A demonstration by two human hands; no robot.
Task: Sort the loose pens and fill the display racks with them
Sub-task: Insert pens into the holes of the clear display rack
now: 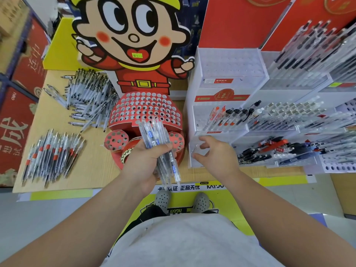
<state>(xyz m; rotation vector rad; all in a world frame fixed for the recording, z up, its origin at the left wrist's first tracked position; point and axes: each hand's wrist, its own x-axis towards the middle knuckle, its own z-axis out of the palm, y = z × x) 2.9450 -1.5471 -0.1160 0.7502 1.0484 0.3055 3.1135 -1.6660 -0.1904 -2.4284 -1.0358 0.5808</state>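
Observation:
My left hand [145, 158] grips a bundle of clear pens with blue bands [160, 143], held upright over the red cartoon rack with round holes [144, 109]. My right hand [213, 154] hovers at the lower front of the white tiered rack [227, 74], fingers loosely curled and holding nothing. That rack's middle tier holds a few red and black pens [229, 117]. On the wooden table [96, 166], a heap of clear pens [90, 97] lies at the back left. A sorted row of pens with red bands [52, 155] lies in front of it.
More white racks full of pens [308, 116] stand to the right, under red display boards [240, 22]. Red cartons [17, 105] are stacked at the left. A yellow floor mat [181, 207] lies under my grey shoes.

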